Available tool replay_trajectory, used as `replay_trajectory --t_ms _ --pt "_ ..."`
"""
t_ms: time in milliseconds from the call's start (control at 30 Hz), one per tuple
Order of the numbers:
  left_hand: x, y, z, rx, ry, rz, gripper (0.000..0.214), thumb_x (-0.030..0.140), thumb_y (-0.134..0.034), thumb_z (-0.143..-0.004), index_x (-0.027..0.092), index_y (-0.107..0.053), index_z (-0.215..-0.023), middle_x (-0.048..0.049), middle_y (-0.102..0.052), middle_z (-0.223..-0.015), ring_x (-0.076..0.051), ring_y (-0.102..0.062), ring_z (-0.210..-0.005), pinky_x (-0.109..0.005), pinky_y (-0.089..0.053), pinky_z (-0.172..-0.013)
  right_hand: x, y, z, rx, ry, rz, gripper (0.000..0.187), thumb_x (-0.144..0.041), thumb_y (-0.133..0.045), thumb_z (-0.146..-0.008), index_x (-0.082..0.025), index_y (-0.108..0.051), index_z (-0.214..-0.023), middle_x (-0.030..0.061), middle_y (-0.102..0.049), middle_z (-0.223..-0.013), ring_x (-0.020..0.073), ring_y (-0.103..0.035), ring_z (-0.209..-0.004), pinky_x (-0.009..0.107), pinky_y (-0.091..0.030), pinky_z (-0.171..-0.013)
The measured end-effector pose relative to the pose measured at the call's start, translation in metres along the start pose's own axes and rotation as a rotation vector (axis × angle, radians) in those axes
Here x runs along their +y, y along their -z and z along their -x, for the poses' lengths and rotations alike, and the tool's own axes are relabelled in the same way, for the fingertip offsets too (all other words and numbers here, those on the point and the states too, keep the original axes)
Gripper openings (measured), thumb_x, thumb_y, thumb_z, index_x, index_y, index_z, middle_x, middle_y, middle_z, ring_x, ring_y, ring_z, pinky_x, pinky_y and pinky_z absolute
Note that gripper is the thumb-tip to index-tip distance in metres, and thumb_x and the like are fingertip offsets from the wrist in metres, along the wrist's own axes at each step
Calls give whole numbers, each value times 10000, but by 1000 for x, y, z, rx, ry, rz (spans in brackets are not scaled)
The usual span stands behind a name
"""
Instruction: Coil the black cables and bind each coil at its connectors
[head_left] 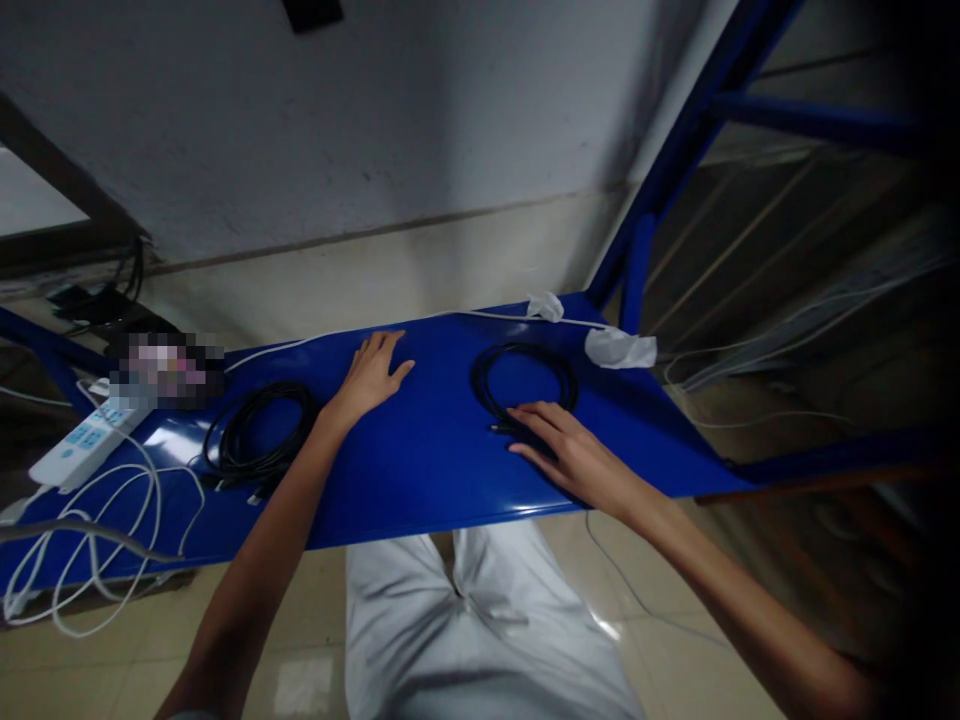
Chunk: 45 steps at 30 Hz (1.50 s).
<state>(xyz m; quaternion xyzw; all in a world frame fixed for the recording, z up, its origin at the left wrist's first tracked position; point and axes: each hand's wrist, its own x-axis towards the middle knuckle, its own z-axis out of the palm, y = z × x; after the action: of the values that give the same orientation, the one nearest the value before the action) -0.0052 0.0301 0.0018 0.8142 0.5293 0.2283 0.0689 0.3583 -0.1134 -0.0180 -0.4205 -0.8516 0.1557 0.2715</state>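
Observation:
A coiled black cable lies on the right part of the blue shelf. My right hand rests at the near edge of this coil, its fingers stretched out over the cable and its connector end. Flat on the shelf, toward the back, is my left hand with fingers spread and nothing in it. To the left of that hand sits a second coiled black cable, partly covered by my left forearm. Small connector ends show at the near side of both coils.
A white power strip and a loose tangle of white cable occupy the left end. Along the back runs a thin white wire, with crumpled white wrapping at the right. A blue frame post rises there, before the wall.

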Motion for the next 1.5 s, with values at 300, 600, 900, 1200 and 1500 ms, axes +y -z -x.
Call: replay_trajectory --t_ms 300,600,900,1200,1500 --pt "-41 -19 3 69 123 -67 499 321 -587 -1083 126 -599 -1542 -235 -555 -1625 -380 -525 -1524 -612 -418 -1272 -3 -13 -55 -112 174 -93 380 -231 -491 -1113 -232 -673 -1447 153 -703 -1309 301 -684 -1254 521 -579 -1138" --pt "-40 -17 -1 173 71 44 261 81 -597 -1028 136 -830 -1130 -165 -796 -1232 -285 -746 -1195 -487 -543 -1173 -35 -39 -135 -346 418 -267 182 -244 -709 -1006 -180 -768 -1166 97 -746 -1080 229 -726 -990 371 -600 -939" --pt "-30 -20 3 213 8 70 290 105 -574 -1031 208 -842 -1069 -103 -793 -1066 -270 -728 -1024 -501 -581 -1091 35 -48 -186 102 168 -101 513 -541 -689 -1026 -196 -701 -1405 187 -698 -1375 380 -638 -1316 620 -506 -1167" --pt "-13 -19 4 284 -5 216 228 89 -630 -1022 190 -830 -1067 -98 -777 -1063 -247 -722 -1019 -469 -581 -1043 43 -51 -166 -12 187 -139 366 -390 -574 -1096 -212 -726 -1379 149 -738 -1363 331 -673 -1317 600 -513 -1192" --pt "34 -30 8 311 -3 749 134 306 -759 -1022 230 -842 -1094 -84 -794 -1097 -200 -758 -1027 -336 -626 -891 30 -54 -163 12 197 -161 351 -482 -693 -1042 -236 -731 -1289 146 -762 -1281 347 -707 -1237 589 -545 -1127"
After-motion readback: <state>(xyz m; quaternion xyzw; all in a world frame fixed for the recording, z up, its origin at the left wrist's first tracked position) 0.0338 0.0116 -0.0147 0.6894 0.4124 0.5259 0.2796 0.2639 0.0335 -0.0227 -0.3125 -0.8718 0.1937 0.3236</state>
